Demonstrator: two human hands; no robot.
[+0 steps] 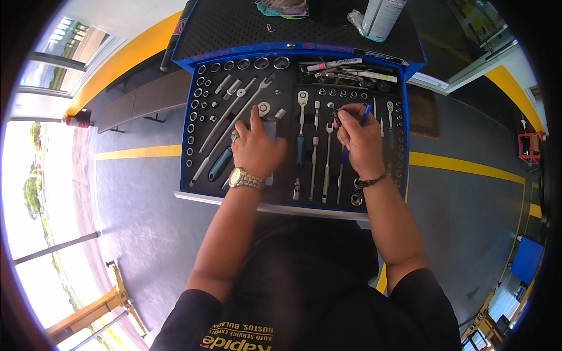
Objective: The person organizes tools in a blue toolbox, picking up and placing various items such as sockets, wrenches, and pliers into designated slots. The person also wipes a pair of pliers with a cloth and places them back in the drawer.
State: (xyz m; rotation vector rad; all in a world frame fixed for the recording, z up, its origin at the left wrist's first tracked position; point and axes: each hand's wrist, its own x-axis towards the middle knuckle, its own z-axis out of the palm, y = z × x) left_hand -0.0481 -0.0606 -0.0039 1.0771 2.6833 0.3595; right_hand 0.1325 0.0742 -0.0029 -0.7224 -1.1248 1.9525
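- Leaning over an open tool drawer (188,126) with a blue frame and a dark foam liner, a person in a black shirt works with both bare hands among rows of chrome tools.
- The left hand (256,149), with a metal wristwatch (246,178) on the wrist and a ring on one finger, lies palm down on the liner; its fingers (255,120) are spread nearly flat and grip nothing, the index tip reaching toward a round chrome piece (264,108).
- Just left of that hand lie two long chrome bars (225,126) set slantwise and a tool with a blue handle (220,164).
- The right hand (360,140), with a dark band at the wrist, has its fingers (346,114) curled shut around a slim blue pen-like tool (364,116); the fingertips also pinch at a small chrome bit (332,107), though how firmly cannot be told.
- Between the two hands rest a ratchet (302,102) with a dark handle and several chrome extension bars (326,164), laid lengthwise in their slots.
- Round sockets (193,105) line the drawer's left edge and top row.
- At the upper right of the drawer sit loose items in a compartment, among them a white marker (336,63).
- Beyond the drawer, the black-matted counter (234,26) carries a white spray can (380,17).
- Grey floor with yellow lines (137,152) runs on both sides.
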